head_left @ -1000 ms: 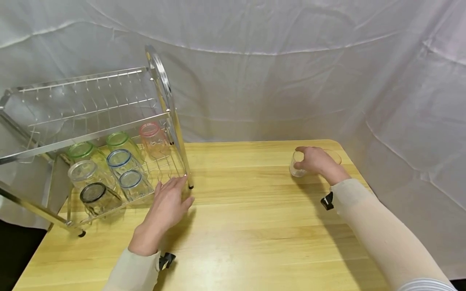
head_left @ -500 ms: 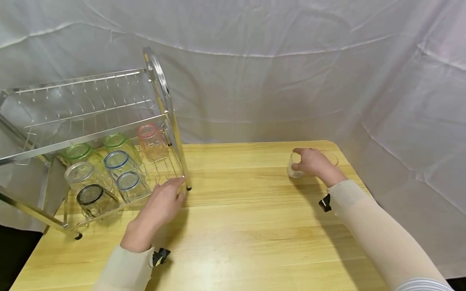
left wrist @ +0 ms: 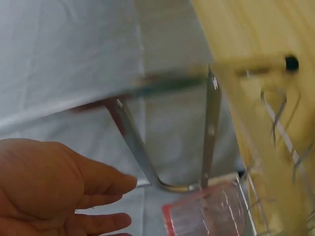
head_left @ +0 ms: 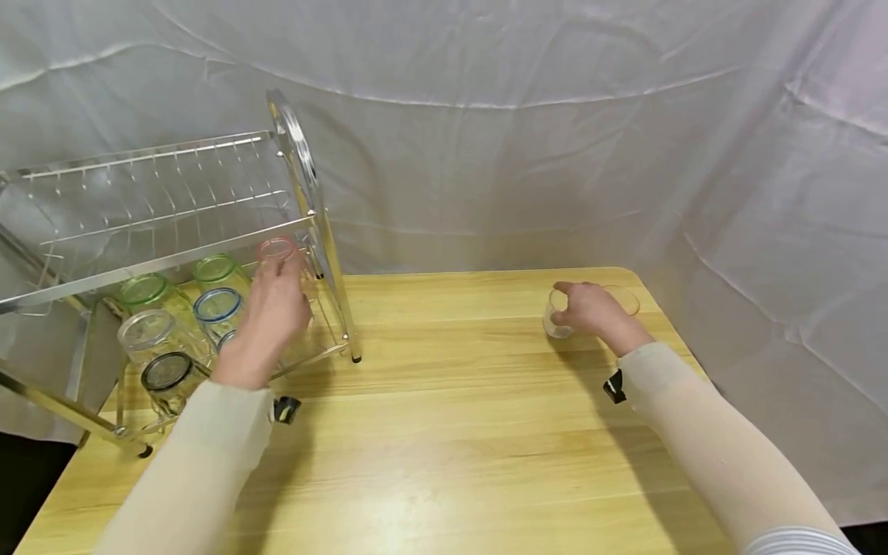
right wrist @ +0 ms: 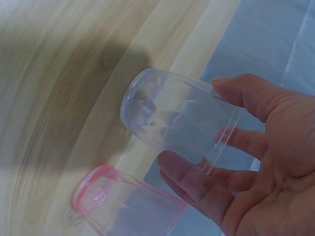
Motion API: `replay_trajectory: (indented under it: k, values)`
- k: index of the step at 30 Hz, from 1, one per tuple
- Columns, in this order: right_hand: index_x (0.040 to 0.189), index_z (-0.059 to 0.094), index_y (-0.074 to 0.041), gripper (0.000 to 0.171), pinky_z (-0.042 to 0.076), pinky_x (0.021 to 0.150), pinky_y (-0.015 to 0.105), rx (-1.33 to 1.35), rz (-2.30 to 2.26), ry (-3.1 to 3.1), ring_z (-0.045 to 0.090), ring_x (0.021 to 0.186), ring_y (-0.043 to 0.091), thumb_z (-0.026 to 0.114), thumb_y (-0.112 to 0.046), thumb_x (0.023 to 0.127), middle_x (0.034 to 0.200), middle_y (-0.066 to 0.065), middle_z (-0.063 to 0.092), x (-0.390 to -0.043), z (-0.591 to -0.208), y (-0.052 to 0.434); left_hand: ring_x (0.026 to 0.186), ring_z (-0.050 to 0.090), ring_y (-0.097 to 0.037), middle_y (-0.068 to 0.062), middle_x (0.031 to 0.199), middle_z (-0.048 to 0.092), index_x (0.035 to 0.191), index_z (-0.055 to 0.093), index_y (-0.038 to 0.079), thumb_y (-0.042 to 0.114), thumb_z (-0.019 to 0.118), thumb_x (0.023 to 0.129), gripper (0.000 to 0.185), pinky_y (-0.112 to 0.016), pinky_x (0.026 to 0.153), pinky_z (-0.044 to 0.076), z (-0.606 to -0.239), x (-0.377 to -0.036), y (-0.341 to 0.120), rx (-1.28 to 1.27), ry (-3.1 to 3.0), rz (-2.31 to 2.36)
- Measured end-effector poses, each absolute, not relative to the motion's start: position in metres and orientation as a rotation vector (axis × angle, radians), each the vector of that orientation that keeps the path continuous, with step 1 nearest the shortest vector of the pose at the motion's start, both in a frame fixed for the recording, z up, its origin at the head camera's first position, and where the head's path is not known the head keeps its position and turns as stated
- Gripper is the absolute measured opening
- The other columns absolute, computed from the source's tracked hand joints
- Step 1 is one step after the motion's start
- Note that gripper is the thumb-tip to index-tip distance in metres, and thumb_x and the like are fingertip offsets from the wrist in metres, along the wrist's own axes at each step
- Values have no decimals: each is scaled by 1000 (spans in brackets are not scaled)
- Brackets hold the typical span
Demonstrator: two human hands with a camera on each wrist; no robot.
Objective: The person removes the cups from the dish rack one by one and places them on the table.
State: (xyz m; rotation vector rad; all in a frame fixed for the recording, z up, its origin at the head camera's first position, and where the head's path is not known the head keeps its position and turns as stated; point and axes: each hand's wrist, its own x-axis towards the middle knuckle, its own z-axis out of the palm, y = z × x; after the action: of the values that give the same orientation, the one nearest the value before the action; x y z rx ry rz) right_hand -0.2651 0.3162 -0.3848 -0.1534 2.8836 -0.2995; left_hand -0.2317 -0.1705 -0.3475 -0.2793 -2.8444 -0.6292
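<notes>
Our right hand (head_left: 593,310) grasped a clear glass (right wrist: 174,115), fingers and thumb curled round its wall. That glass stood on the wooden table (head_left: 472,416), near the far right corner and well apart from the dish rack (head_left: 173,223). Just beside it, the right wrist view showed a second glass with a pink base (right wrist: 123,206) on the same table.

Our left hand (head_left: 272,308) was inside the lower tier of the dish rack, at a pink-rimmed glass (head_left: 277,250) in the back right of that tier. In the left wrist view the fingers (left wrist: 106,184) lay relaxed beside the pink rim, not yet closed on it. Left of the hand, in the same tier, stood green-rimmed (head_left: 213,269), blue-rimmed (head_left: 217,305) and black-rimmed (head_left: 166,372) glasses.
</notes>
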Motion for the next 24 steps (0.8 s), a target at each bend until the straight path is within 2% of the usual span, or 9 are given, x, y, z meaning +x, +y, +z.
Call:
replay_trajectory:
  k: [1, 3, 7, 9, 12, 14, 17, 21, 24]
  values:
    - [159, 39, 4, 76, 47, 95, 54, -153, -298, 2885, 60, 120, 48, 68, -24, 94, 49, -1, 44, -265, -385, 316, 131, 44, -65, -46, 142, 44, 140, 47, -17, -10, 46, 91, 49, -72, 111, 40, -347, -239, -172, -292, -2848, -596]
    - [159, 39, 4, 76, 45, 100, 56, -145, -307, 2879, 54, 131, 52, 68, -23, 94, 50, -1, 46, -265, -385, 316, 137, 39, -65, -49, 143, 42, 139, 45, -22, -10, 44, 89, 52, -69, 119, 33, -345, -254, -175, -314, -2889, -527]
    - [159, 39, 4, 76, 46, 99, 55, -144, -307, 2883, 58, 125, 50, 69, -23, 94, 49, -3, 42, -265, -385, 317, 138, 35, -67, -52, 142, 40, 139, 40, -28, -2, 41, 95, 50, -69, 122, 29, -339, -279, -181, -304, -3014, -431]
    - [159, 39, 3, 76, 47, 95, 54, -142, -313, 2884, 61, 114, 48, 68, -23, 94, 49, -4, 39, -265, -386, 317, 134, 38, -67, -51, 139, 43, 137, 42, -24, 6, 41, 101, 47, -72, 116, 34, -336, -289, -184, -261, -3086, -412]
    - [159, 39, 4, 76, 47, 91, 52, -150, -311, 2886, 61, 114, 49, 68, -22, 94, 49, -3, 41, -265, -388, 316, 125, 49, -65, -45, 133, 53, 128, 54, -14, 16, 42, 106, 38, -73, 106, 43, -332, -299, -192, -211, -3178, -408]
    - [160, 38, 3, 76, 47, 92, 53, -136, -315, 2879, 57, 124, 52, 68, -22, 94, 51, 0, 47, -266, -389, 314, 119, 56, -60, -40, 130, 59, 121, 61, -7, 21, 46, 107, 35, -71, 101, 48, -331, -304, -198, -180, -3230, -428]
    - [161, 37, 1, 77, 46, 97, 54, -121, -315, 2870, 46, 141, 55, 68, -23, 94, 59, 6, 58, -267, -391, 310, 122, 56, -58, -35, 137, 58, 123, 63, 3, 30, 47, 108, 35, -74, 98, 49, -329, -306, -205, -55, -3307, -525]
    - [161, 37, 0, 77, 46, 101, 56, -109, -318, 2867, 45, 142, 54, 68, -24, 95, 73, 11, 70, -266, -392, 306, 127, 51, -60, -37, 144, 52, 131, 59, 7, 39, 46, 107, 41, -79, 97, 46, -330, -307, -212, 43, -3347, -590]
    - [161, 38, 0, 77, 47, 102, 57, -105, -319, 2871, 46, 141, 54, 69, -24, 95, 89, 16, 76, -265, -391, 305, 125, 54, -60, -37, 141, 54, 129, 61, 5, 36, 50, 106, 41, -76, 98, 48, -333, -310, -215, -25, -3349, -570]
